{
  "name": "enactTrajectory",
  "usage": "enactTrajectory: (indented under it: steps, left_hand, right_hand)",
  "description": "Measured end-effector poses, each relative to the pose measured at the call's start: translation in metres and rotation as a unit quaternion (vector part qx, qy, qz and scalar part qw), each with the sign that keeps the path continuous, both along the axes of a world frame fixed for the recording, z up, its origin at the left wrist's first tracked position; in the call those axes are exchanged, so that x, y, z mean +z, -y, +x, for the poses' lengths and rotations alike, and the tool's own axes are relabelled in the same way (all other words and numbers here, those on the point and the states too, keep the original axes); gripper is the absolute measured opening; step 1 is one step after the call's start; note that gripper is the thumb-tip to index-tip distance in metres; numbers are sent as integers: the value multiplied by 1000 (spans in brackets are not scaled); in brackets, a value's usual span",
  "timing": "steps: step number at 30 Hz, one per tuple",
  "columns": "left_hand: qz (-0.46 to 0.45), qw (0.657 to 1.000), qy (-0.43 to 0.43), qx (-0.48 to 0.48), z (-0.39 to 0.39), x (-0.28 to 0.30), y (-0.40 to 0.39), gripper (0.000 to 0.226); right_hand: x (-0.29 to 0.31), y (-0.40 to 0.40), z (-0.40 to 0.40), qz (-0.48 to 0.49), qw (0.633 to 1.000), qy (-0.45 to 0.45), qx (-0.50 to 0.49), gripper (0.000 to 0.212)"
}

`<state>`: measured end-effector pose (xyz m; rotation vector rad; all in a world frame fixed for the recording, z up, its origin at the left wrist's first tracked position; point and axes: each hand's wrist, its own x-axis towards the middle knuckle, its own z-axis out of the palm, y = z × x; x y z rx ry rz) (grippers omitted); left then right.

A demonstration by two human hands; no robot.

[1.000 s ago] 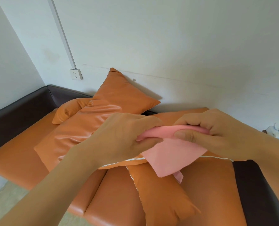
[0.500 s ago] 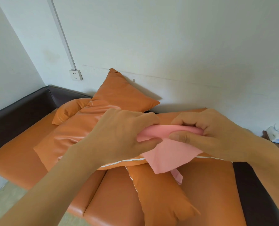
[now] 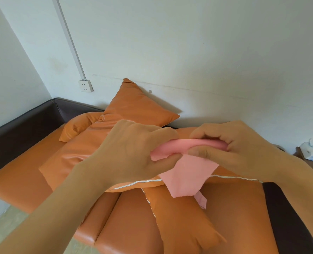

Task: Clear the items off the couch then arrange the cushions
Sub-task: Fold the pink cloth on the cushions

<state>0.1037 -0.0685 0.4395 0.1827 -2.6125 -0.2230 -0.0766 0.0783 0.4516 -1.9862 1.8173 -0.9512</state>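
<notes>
both hands have rolled the pink cloth tighter; left hand and right hand grip it above the couch.

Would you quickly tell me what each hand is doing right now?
Left hand: gripping one end of the pink cloth.
Right hand: pinching the cloth's other end.

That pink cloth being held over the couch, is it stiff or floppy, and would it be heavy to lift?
Probably floppy: the pink cloth droops in a loose flap below where the left hand and right hand pinch it. Likely light, since fingertips alone carry it. It seems thin and bunches easily.
</notes>
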Motion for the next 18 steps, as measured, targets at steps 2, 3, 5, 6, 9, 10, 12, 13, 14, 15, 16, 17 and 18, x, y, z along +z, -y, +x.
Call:
enactTrajectory:
  steps: [2,3,5,6,9,10,12,13,14,15,16,17,18]
  left_hand:
    - [8,1000,-5,-4,0,1,1,33]
    - [10,1000,-4,-5,1,1,2,34]
    - [12,1000,-3,-4,1,-1,3,36]
    - [18,1000,-2,0,2,-2,3,37]
    - [45,999,5,22,3,-4,5,42]
    - [47,998,8,28,4,-5,6,43]
    - [28,1000,2,13,4,-2,6,35]
    - [7,1000,-13,-9,4,0,4,26]
    - [-7,999,-31,-29,4,2,2,20]
    - [-13,998,-45,-41,4,4,0,18]
    - [-12,997,-53,-49,5,5,-1,18]
    - [-10,997,-60,-53,5,6,-2,20]
    - [-8,997,-61,-54,5,6,-1,21]
  right_hand:
    - [2,-1,-1,29,998,52,2,22]
    - [2,-1,-1,38,997,70,4,21]
    - [2,-2,-2,38,997,73,6,22]
    - [2,-1,-1,33,997,64,2,25]
    - [1,0,3,6,1000,20,-16,33]
    - [-1,1,4,-5,1000,-2,-18,33]
    - [-3,4,5,-25,999,-23,-12,23]
    - [-3,5,5,-23,1000,-15,-4,20]
    - [-3,5,5,-11,1000,2,3,20]
    - [-3,5,5,4,1000,18,11,22]
    - [-3,5,5,15,999,32,19,24]
    - [-2,5,5,22,998,45,25,25]
    - [-2,5,6,27,997,59,31,27]
